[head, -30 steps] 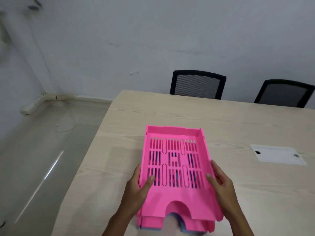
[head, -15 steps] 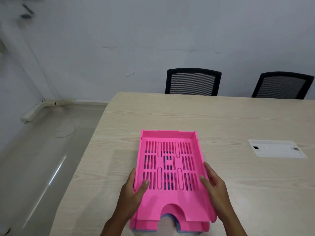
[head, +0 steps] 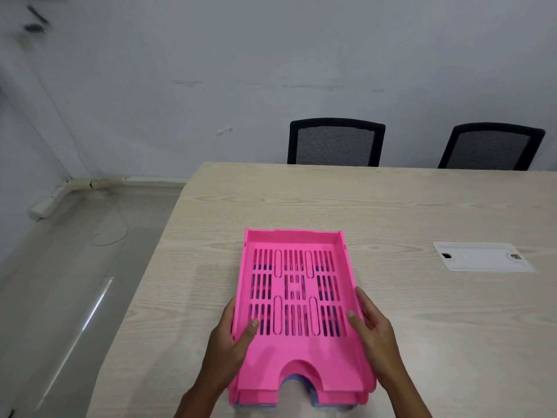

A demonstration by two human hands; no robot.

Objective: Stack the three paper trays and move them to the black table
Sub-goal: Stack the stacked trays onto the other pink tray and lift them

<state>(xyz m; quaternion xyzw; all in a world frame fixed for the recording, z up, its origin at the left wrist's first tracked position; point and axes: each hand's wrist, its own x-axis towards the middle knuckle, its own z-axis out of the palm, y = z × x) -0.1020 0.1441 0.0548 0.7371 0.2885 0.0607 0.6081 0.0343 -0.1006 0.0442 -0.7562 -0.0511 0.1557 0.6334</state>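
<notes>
Gripping the stacked paper trays (head: 297,300) by their long sides, the left hand (head: 230,348) and right hand (head: 375,336) each hook a thumb over the pink top rim; the stack sits near the front-left of the pale wooden table (head: 422,206).

**Pale wood-grain table with a stack of trays and a cable cover**

A large light beige wood-grain table (head: 391,206) fills the right and centre of the view. A stack of slotted plastic paper trays (head: 297,300), bright pink on top with a blue edge showing at the bottom, sits near its front left. Well apart, to the right, a white rectangular cable-port cover (head: 482,257) lies flush in the tabletop.
</notes>
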